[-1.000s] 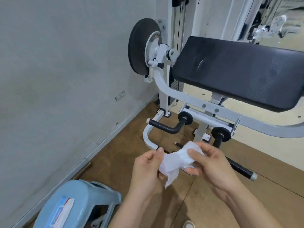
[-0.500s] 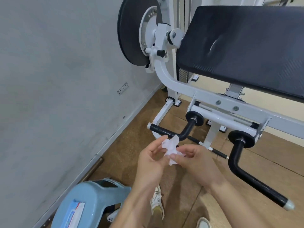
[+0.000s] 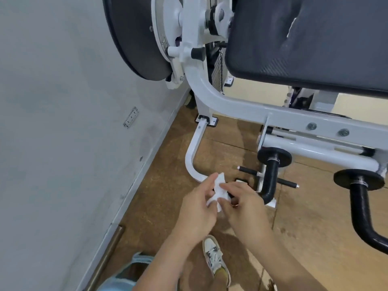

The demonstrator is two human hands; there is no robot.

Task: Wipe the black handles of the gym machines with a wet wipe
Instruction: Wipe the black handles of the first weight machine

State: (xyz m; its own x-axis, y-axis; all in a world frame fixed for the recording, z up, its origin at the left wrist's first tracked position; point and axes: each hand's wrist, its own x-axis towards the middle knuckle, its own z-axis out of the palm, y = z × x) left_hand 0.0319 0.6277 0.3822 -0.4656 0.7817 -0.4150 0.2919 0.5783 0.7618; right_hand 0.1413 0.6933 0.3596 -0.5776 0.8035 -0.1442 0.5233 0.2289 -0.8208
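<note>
1. The left hand has its fingers curled, w/ thumb and forefinger pinching the left side of the wet wipe.
2. The right hand has bent fingers, the tips close together on the wipe's right side, pinching it too.
3. The wipe is white and crumpled, held btwn both hands low over the brown floor, just in front of the curved floor tube of the white frame.
4. The first black handle drops from a black collar, then bends toward the hands. Its free end runs under the R fingers, and a bit of black shows right beside the wipe. The wipe prob. touches that end, but the hands cover the contact, so can't tell for sure.
5. The second black handle is off to the right, well apart from both hands, w/ nothing on it.
6. Above are a large black pad and, upper left, a round disc close to the grey wall.
7. Thin black pegs stick out behind the first handle.
8. At the bottom edge are a white shoe and part of a light blue stool.
</note>
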